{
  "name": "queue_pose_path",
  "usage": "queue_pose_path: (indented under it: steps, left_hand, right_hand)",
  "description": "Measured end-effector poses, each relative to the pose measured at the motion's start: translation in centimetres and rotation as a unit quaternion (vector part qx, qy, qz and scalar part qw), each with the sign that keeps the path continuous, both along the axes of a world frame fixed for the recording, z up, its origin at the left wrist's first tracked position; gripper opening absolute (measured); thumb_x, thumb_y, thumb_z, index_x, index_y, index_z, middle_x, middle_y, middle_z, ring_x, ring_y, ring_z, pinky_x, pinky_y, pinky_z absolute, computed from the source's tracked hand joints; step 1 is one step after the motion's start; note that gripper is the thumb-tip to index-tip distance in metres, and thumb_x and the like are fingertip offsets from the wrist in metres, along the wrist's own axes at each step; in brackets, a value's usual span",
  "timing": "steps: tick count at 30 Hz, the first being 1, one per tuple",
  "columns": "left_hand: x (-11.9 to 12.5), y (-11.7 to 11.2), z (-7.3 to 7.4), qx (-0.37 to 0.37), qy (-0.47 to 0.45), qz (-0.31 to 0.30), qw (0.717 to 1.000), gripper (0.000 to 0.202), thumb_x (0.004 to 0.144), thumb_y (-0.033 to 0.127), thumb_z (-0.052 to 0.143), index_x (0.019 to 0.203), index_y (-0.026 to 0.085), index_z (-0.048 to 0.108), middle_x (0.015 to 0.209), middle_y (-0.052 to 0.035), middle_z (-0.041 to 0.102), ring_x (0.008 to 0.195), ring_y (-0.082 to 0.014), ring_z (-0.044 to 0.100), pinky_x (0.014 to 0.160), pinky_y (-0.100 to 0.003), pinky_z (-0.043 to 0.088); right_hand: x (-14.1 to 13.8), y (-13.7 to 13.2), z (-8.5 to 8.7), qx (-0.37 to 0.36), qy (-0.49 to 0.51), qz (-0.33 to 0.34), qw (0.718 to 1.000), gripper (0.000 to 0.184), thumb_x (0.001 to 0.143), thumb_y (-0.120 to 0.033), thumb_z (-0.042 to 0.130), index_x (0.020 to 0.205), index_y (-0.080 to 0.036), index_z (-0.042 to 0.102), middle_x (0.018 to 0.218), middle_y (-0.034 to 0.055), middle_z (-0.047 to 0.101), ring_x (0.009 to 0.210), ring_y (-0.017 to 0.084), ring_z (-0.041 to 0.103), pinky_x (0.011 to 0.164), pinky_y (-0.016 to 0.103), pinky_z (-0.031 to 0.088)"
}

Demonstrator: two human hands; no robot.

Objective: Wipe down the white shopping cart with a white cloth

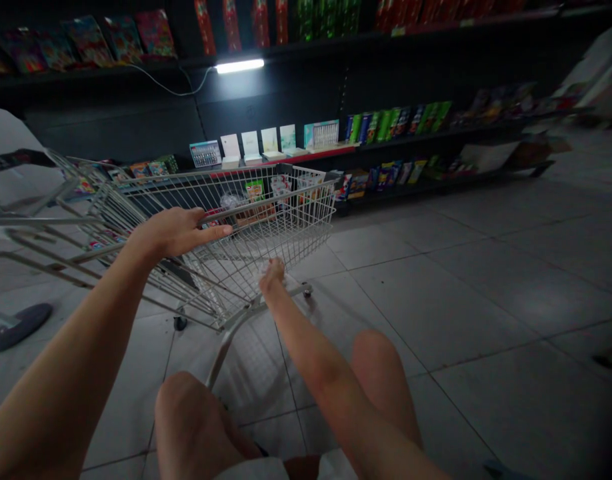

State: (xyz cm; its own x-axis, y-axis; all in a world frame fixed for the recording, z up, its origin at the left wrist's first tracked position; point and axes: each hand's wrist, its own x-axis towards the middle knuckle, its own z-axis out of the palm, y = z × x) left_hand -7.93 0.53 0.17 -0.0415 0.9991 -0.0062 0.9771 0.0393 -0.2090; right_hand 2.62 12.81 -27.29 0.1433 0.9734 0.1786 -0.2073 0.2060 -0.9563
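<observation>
A wire shopping cart (306, 223) stands in front of my knees. My left hand (173, 230) rests over the top rail of its near side, fingers curled over the rail and thumb stretched along it. Lower down, against the wire side of the basket, is my right hand (273, 272), its fingers closed. Something pale and crumpled shows at those fingers, too small and blurred to name. Beneath the basket I see the cart's metal frame and a front wheel (307, 291).
More cart rails (46, 223) crowd the left side. Behind stands a dark shelf unit (286, 87) with bottles, cans, boxes and bags under a lit tube lamp (240, 66). A round dark base (23, 327) sits on the tiled floor (466, 293) at left.
</observation>
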Motion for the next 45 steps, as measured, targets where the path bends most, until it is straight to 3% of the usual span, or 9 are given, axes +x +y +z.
queue_pose_path:
  steps: [5, 8, 12, 15, 18, 21, 27, 35, 45]
  left_hand:
    - [0.2, -0.2, 0.0, -0.003, 0.028, -0.008, 1.0, 0.1, 0.07, 0.094, 0.02, 0.111, 0.015, 0.066, 0.087, -0.0158, 0.071, 0.081, -0.0324, 0.067, 0.066, -0.035, 0.043]
    - [0.2, -0.4, 0.1, -0.001, 0.03, -0.01, 0.999, 0.101, 0.069, 0.095, 0.021, 0.11, 0.014, 0.066, 0.081, -0.015, 0.07, 0.078, -0.0326, 0.067, 0.064, -0.035, 0.042]
    - [0.2, -0.6, 0.1, -0.002, 0.023, -0.005, 1.0, 0.099, 0.07, 0.094, 0.025, 0.115, 0.015, 0.065, 0.087, -0.0153, 0.071, 0.079, -0.0325, 0.067, 0.064, -0.035, 0.041]
    - [0.1, -0.5, 0.0, -0.007, 0.032, -0.002, 0.999, 0.099, 0.071, 0.092, 0.023, 0.119, 0.015, 0.063, 0.096, -0.0166, 0.073, 0.084, -0.0324, 0.068, 0.064, -0.034, 0.042]
    - [-0.2, -0.4, 0.0, -0.006, 0.039, 0.005, 0.999, 0.1, 0.071, 0.093, 0.022, 0.121, 0.016, 0.062, 0.099, -0.0171, 0.073, 0.086, -0.0324, 0.069, 0.065, -0.033, 0.043]
    - [-0.3, -0.4, -0.1, -0.005, 0.03, -0.003, 1.0, 0.1, 0.071, 0.093, 0.021, 0.124, 0.017, 0.061, 0.097, -0.0167, 0.073, 0.086, -0.0318, 0.069, 0.065, -0.033, 0.043]
    - [0.0, -1.1, 0.1, -0.007, 0.025, 0.008, 1.0, 0.104, 0.065, 0.097, 0.023, 0.115, 0.015, 0.064, 0.089, -0.0161, 0.072, 0.084, -0.0336, 0.068, 0.065, -0.034, 0.044]
    - [0.1, -1.9, 0.0, -0.009, 0.025, 0.006, 1.0, 0.107, 0.064, 0.098, 0.023, 0.122, 0.016, 0.062, 0.091, -0.0167, 0.072, 0.089, -0.036, 0.068, 0.069, -0.036, 0.044]
    - [-0.7, -3.4, 0.0, -0.001, 0.046, -0.012, 0.999, 0.102, 0.066, 0.097, 0.027, 0.114, 0.014, 0.063, 0.084, -0.0144, 0.07, 0.075, -0.0324, 0.066, 0.065, -0.035, 0.04]
  right_hand:
    - [-1.2, 0.6, 7.0, 0.164, -0.005, -0.063, 0.984, 0.02, 0.091, -0.032, 0.045, 0.106, -0.022, 0.053, 0.101, 0.003, 0.056, 0.091, 0.013, 0.057, 0.084, 0.031, 0.054]
    - [-0.8, 0.5, 8.2, 0.335, -0.094, -0.105, 0.931, 0.021, 0.087, -0.029, 0.051, 0.105, -0.02, 0.055, 0.109, 0.0078, 0.052, 0.109, 0.019, 0.053, 0.101, 0.038, 0.047]
    - [0.7, 0.4, 2.6, 0.351, -0.237, -0.07, 0.903, 0.02, 0.077, -0.022, 0.057, 0.096, -0.018, 0.061, 0.102, 0.0097, 0.048, 0.106, 0.024, 0.051, 0.1, 0.041, 0.046]
    - [1.6, 0.3, -2.7, 0.265, -0.271, -0.055, 0.924, 0.02, 0.072, -0.018, 0.055, 0.092, -0.016, 0.061, 0.101, 0.0108, 0.049, 0.105, 0.026, 0.051, 0.101, 0.044, 0.046]
    - [1.9, 0.8, -4.0, 0.173, -0.205, -0.088, 0.959, 0.021, 0.074, -0.015, 0.049, 0.093, -0.014, 0.058, 0.101, 0.0123, 0.051, 0.102, 0.024, 0.052, 0.099, 0.044, 0.047]
    - [1.8, 2.5, 0.9, 0.171, -0.119, -0.155, 0.966, 0.03, 0.08, -0.017, 0.043, 0.109, -0.016, 0.053, 0.108, 0.0124, 0.051, 0.105, 0.023, 0.053, 0.098, 0.046, 0.048]
    - [2.1, 6.1, 14.5, 0.404, -0.179, -0.159, 0.883, 0.023, 0.088, -0.02, 0.046, 0.11, -0.02, 0.051, 0.107, 0.0066, 0.047, 0.111, 0.021, 0.05, 0.102, 0.051, 0.044]
    - [4.6, 2.5, 8.1, 0.335, -0.19, -0.163, 0.908, 0.01, 0.08, -0.015, 0.055, 0.088, -0.02, 0.053, 0.1, 0.0076, 0.046, 0.103, 0.023, 0.052, 0.097, 0.047, 0.05]
    - [3.9, -0.7, 16.2, 0.56, -0.375, 0.017, 0.738, 0.016, 0.086, -0.022, 0.055, 0.101, -0.023, 0.059, 0.108, 0.0039, 0.06, 0.105, 0.02, 0.056, 0.096, 0.038, 0.046]
